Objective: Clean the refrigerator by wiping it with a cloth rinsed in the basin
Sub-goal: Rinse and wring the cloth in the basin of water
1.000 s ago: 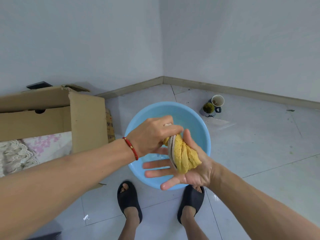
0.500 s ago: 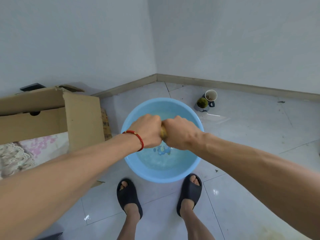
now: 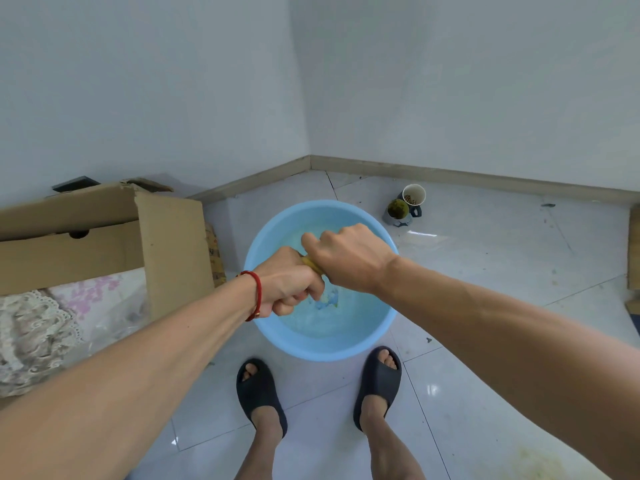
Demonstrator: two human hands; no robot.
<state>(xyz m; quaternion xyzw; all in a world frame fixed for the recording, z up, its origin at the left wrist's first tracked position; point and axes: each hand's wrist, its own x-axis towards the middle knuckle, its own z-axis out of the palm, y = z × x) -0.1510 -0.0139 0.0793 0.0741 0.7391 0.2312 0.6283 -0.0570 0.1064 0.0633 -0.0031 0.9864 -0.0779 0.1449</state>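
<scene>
1. Head view, looking down: my left hand (image 3: 287,285) and my right hand (image 3: 349,258) meet knuckle to knuckle over the blue basin (image 3: 322,344).
2. Both fists are clenched around the yellow cloth (image 3: 310,263). Only a small strip of it shows in the gap between them; the rest is buried inside my fingers.
3. My right fist sits a little farther from me and higher than the left, its back turned up toward the camera. My left fist is rolled so that the curled fingers (image 3: 294,299) face down toward the water.
4. A red cord bracelet (image 3: 255,294) circles my left wrist, just behind the grip.
5. Straight below the grip, the basin holds water (image 3: 329,317) with a disturbed, rippled patch under my left knuckles. The basin stands on the pale tiled floor (image 3: 485,271).
6. Nearer to me than the grip, my feet in dark slides (image 3: 261,396) stand on either side of the basin's near rim.
7. To the left of the grip is an open cardboard box (image 3: 173,251) with lace-edged floral fabric (image 3: 45,323) in it.
8. Beyond the grip and to its right, well apart from the basin, two cups (image 3: 405,204) stand close together near the corner of the white walls.
</scene>
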